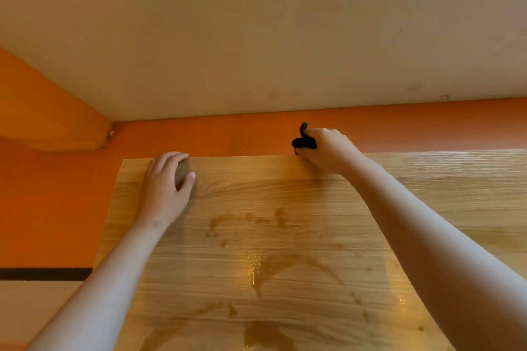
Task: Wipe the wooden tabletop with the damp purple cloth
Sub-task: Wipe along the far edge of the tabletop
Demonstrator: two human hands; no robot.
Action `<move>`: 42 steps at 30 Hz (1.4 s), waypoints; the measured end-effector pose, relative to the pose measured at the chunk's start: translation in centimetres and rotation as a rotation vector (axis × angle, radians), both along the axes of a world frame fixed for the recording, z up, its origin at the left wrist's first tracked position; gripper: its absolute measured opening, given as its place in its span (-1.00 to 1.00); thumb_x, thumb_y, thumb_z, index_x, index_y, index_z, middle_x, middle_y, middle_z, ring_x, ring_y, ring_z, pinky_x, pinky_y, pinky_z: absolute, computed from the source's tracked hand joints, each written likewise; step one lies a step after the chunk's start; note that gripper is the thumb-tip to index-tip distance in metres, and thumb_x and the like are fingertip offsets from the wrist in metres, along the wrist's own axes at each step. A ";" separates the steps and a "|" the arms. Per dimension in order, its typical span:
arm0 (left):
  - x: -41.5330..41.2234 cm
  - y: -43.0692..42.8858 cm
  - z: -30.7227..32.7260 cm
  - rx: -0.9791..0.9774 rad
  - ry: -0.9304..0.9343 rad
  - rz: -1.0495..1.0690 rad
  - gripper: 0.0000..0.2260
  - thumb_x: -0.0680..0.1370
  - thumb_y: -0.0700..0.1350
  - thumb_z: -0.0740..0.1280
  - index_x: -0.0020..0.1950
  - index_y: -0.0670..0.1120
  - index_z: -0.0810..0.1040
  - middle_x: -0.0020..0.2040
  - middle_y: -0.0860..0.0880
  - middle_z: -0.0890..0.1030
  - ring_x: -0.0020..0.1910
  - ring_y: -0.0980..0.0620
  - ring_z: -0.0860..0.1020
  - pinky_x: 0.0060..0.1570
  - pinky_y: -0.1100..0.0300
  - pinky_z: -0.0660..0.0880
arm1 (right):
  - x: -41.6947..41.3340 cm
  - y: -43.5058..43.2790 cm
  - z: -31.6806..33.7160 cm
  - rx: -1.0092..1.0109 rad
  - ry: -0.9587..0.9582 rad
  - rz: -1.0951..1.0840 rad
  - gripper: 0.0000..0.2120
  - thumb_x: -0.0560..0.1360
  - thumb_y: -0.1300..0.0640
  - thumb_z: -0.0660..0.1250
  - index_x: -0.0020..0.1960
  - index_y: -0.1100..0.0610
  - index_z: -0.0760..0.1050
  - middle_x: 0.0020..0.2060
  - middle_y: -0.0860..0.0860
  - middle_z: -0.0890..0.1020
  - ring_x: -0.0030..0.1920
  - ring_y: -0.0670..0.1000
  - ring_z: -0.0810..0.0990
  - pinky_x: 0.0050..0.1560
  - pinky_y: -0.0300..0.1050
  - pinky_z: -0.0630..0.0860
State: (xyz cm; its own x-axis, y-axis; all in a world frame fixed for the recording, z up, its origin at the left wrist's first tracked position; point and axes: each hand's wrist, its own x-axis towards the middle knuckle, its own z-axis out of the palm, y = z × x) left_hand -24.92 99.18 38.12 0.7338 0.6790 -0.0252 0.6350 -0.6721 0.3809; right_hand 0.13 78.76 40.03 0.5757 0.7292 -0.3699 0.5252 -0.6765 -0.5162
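Orange wall (199,137) runs behind the wooden tabletop (285,194). Its far edge crosses mid-frame, its left edge slants toward the lower left, and the wood carries on to the frame's right side. Wet streaks (253,268) shine at lower centre. Your left hand (168,182) rests relaxed near the far left corner, fingertips at the far edge. Your right hand (325,148) is curled tight around the dark cloth (303,141), which is bunched at the far edge, right of centre.

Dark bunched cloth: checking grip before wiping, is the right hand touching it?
Touching. Head view: the right hand grips the dark bunched cloth, fingers curled round it.
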 end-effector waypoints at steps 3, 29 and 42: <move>-0.4 0.2 -0.9 -0.019 -0.074 -0.027 -0.66 0.58 -0.09 0.29 0.33 -0.15 0.45 0.31 -0.08 0.45 0.33 -0.05 0.33 0.30 0.16 0.21 | -1.4 2.2 -0.1 0.017 0.013 0.010 -0.83 0.55 -0.04 0.24 -0.07 0.06 0.39 -0.18 0.06 0.55 -0.19 0.12 0.53 -0.31 -0.12 0.38; -12.1 1.2 -1.1 -0.030 -0.068 0.182 -0.55 0.59 -0.01 0.23 0.43 -0.16 0.31 0.44 -0.08 0.28 0.41 -0.08 0.23 0.34 0.03 0.25 | -6.2 9.4 0.2 -0.004 -0.019 0.123 -0.77 0.54 -0.04 0.27 0.11 0.07 0.46 -0.12 0.05 0.56 -0.21 0.05 0.51 -0.32 -0.14 0.42; -12.1 1.2 -1.5 -0.038 -0.134 0.221 -0.53 0.61 0.03 0.21 0.48 -0.10 0.29 0.48 0.02 0.22 0.47 0.08 0.18 0.34 0.27 0.19 | -14.5 22.6 -0.3 0.045 -0.006 0.330 -0.70 0.56 -0.04 0.23 0.17 0.14 0.45 -0.09 0.08 0.58 -0.16 0.10 0.54 -0.18 -0.04 0.48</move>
